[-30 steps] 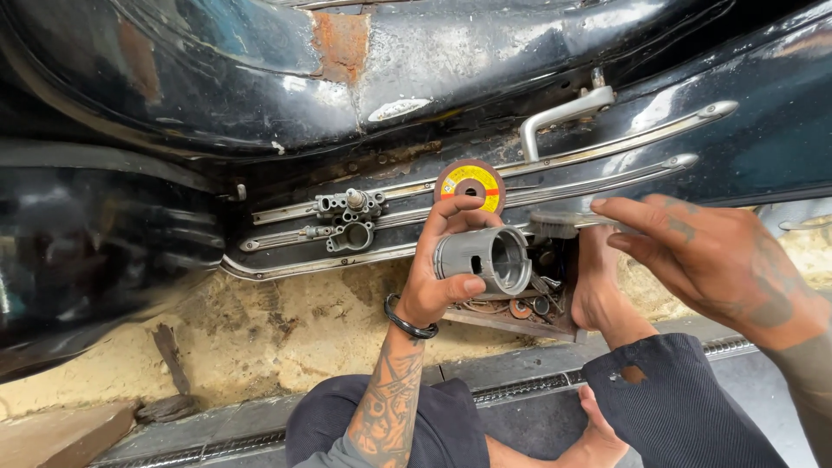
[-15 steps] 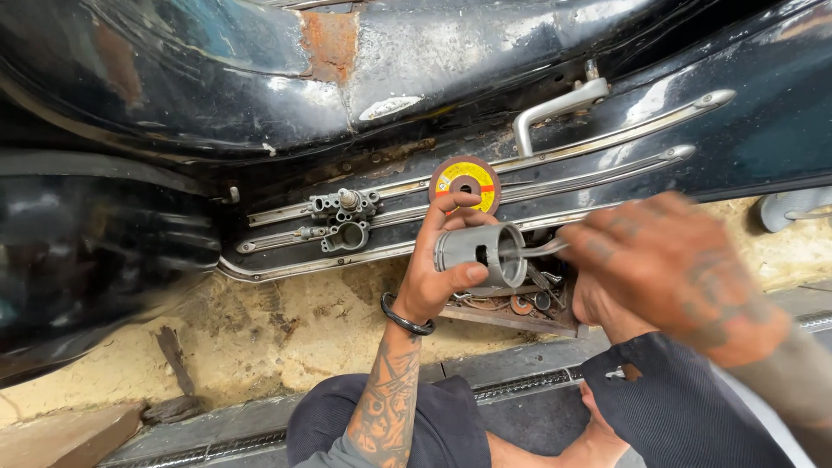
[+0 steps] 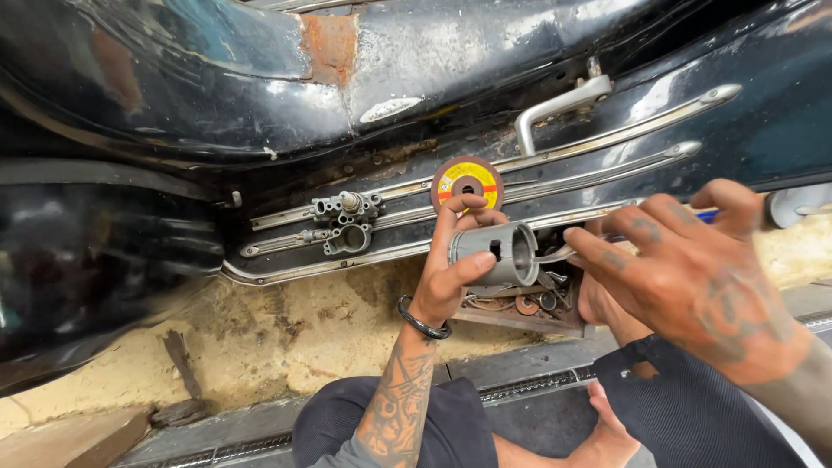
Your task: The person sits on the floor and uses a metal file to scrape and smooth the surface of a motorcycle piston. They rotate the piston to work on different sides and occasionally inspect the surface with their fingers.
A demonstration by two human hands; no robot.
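While gripped, smooth grey metal cylinder [image 3: 494,254], hollow.

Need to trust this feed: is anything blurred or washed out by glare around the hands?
Head view: left hand and metal cylinder are sharp; right hand is close and slightly soft; bright glare patches on the black car body; even daylight, no hard shadows.

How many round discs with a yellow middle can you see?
1. The one disc leans on the chrome trim strips, just above the metal cylinder that the left hand holds. More could be hidden behind the hands.
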